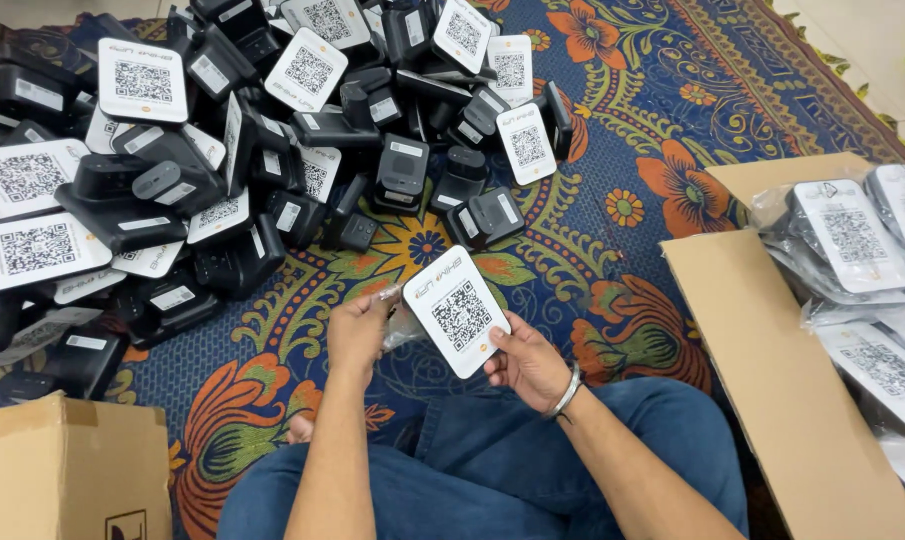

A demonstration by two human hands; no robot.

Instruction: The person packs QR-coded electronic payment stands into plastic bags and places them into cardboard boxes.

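Centrally, both hands hold one white code-printed plastic card device (457, 312) above the patterned blue floral rug (612, 250).
The left hand (360, 330) pinches its edge along with a clear crinkled plastic wrapper (400, 325); the right hand (527, 360) clamps its lower corner. Open rug lies just ahead, then a crowded heap of black devices (222, 150). A brown cardboard box (67, 470) sits at left; the flat cardboard carton (772, 350) at right holds bagged units (862, 250).
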